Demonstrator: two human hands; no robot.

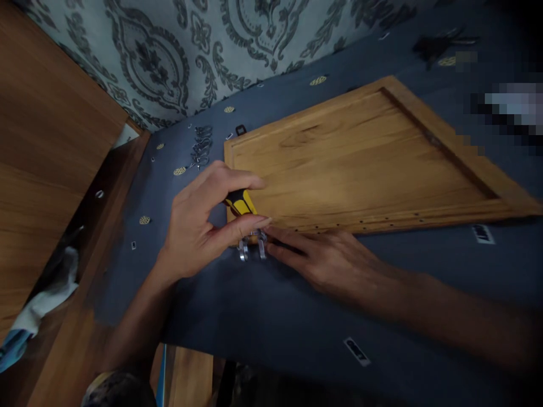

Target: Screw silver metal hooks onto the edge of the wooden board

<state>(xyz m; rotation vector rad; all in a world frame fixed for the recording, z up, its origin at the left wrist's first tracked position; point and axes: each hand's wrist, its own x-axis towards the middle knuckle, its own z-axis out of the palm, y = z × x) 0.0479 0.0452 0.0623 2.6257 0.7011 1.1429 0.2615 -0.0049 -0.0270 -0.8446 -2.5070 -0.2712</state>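
Note:
A framed wooden panel [365, 164] lies flat on a dark blue cloth [271, 316]. At its near left corner my left hand [199, 226] is closed around a screwdriver [240, 202] with a yellow and black handle, held upright over the panel's front edge. My right hand [326, 260] rests on the cloth beside it, fingertips stretched toward a small shiny metal fitting [252, 247] at the panel's corner. A row of small holes runs along the panel's front rail.
A heap of shiny metal fittings [201, 147] lies on the cloth beyond the panel's far left corner. Wooden furniture [46, 169] stands at the left, with a white rag [46, 297] in a gap. Patterned wallpaper [190, 51] rises behind. Small labels dot the cloth.

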